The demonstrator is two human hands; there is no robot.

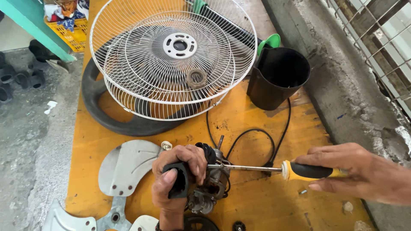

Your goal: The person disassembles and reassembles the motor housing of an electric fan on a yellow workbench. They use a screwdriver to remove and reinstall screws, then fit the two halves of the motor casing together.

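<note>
My left hand (pixel 176 174) grips a fan motor assembly (pixel 212 184) by its black housing, holding it on the orange table (pixel 239 124). My right hand (pixel 361 171) holds a screwdriver (pixel 274 169) with a yellow and black handle. Its metal shaft lies level, and the tip meets the motor near my left fingers. A black power cord (pixel 257 137) loops away from the motor toward the back.
A white wire fan guard (pixel 171 55) rests on a black ring-shaped base (pixel 107 119) at the back. A black plastic cup (pixel 278 77) stands at right. Metal fan blades (pixel 124 167) lie at front left. A concrete ledge (pixel 342 85) borders the table's right side.
</note>
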